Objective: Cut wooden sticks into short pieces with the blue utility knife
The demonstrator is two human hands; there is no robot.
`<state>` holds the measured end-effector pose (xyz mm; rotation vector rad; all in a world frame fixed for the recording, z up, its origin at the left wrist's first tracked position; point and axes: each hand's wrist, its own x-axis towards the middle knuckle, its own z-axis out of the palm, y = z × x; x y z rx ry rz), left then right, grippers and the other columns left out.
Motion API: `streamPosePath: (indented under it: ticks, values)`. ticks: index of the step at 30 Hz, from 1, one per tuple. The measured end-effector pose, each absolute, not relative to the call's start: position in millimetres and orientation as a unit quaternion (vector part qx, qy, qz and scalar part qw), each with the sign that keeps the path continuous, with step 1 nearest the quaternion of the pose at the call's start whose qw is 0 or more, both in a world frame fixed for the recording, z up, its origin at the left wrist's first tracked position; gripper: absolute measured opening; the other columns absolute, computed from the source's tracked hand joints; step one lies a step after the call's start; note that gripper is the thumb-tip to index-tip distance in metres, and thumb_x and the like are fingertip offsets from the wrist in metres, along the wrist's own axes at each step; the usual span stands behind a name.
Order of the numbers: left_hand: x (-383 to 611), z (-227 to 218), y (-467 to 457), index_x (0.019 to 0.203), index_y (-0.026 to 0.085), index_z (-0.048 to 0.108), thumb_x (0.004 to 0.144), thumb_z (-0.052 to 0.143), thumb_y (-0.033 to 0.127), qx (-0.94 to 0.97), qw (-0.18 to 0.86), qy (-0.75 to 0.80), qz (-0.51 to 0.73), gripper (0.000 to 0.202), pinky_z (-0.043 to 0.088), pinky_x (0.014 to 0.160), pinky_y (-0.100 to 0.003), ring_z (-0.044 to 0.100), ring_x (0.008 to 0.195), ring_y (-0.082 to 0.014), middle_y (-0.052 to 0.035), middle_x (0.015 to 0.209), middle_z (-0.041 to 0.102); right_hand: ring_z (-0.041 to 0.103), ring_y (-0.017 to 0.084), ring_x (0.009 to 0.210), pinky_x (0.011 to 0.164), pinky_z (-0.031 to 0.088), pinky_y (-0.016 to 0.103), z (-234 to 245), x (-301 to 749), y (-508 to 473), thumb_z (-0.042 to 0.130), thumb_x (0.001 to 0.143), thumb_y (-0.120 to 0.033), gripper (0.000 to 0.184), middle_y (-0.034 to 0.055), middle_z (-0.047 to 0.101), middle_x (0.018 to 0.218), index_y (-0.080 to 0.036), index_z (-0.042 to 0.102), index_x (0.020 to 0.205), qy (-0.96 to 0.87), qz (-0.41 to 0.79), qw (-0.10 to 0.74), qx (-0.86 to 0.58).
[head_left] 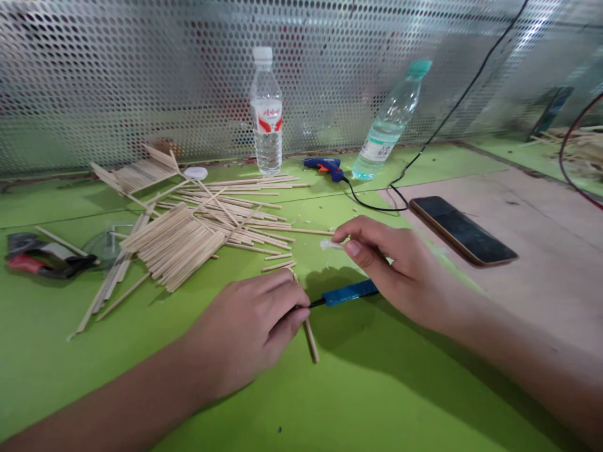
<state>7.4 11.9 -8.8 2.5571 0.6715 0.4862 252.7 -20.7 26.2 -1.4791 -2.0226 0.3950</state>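
My left hand (266, 317) is closed, thumb and forefinger pinched at the thin black end of a blue-handled tool (348, 292). A thin wooden stick (311, 342) passes behind those fingertips; whether they grip it too, I cannot tell. The tool's far end disappears behind my right hand (400, 267). Between the right thumb and forefinger is a small whitish, translucent piece (332, 245), perhaps glue, held above the green surface. To the left lies a flat panel of wooden sticks (174, 245) set side by side, next to a pile of loose sticks (254, 229).
A stick-built frame (148, 172) stands at the back left, near red-and-black pliers (47, 257). Two water bottles, one clear (267, 125) and one green-capped and tilted (389, 129), stand by the perforated metal wall. A blue glue gun (325, 167) with a black cord and a phone (461, 227) lie rightward.
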Motion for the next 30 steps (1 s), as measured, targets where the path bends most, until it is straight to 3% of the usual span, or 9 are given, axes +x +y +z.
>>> streamPosePath:
  ticks: [3,8,20,30]
  values:
    - [6.7,-8.7,11.6,0.099,0.018,0.066,0.1,0.05,0.018,0.926,0.228,0.245,0.174,0.016,0.052,0.061,-0.027,0.061,0.072,-0.0127,-0.0012,0.086,0.066,0.043,0.011,0.05,0.045,0.029,0.025,26.7,250.2,-21.2,0.051,0.102,-0.033,0.015,-0.0054,0.051,0.062,-0.022,0.061,0.106,-0.764,0.156,0.299,-0.55]
    - [6.7,-8.5,12.0,0.097,0.018,0.066,0.099,0.05,0.016,0.928,0.223,0.245,0.172,0.016,0.05,0.059,-0.027,0.06,0.07,-0.0127,-0.0011,0.085,0.066,0.056,0.012,0.067,0.059,0.041,0.024,25.0,247.5,-21.4,0.053,0.1,-0.021,0.011,0.0007,0.065,0.081,-0.02,0.063,0.096,-0.799,0.128,0.307,-0.502]
    - [6.2,-2.9,9.5,0.094,0.018,0.063,0.095,0.047,0.014,0.907,0.277,0.266,0.172,0.016,0.049,0.054,-0.026,0.058,0.068,-0.0132,-0.0026,0.083,0.063,0.057,0.012,0.064,0.058,0.04,0.025,16.9,243.2,-22.0,0.054,0.098,-0.02,0.01,0.0009,0.068,0.08,-0.02,0.064,0.097,-0.798,0.138,0.289,-0.511]
    - [3.8,-0.6,11.5,0.092,0.021,0.056,0.095,0.049,0.013,0.872,0.283,0.291,0.272,0.01,0.042,0.049,-0.024,0.05,0.059,-0.01,0.0026,0.072,0.056,0.055,0.012,0.063,0.058,0.038,0.025,18.8,242.4,-21.8,0.053,0.097,-0.019,0.011,0.0008,0.067,0.079,-0.019,0.064,0.095,-0.806,0.134,0.262,-0.513]
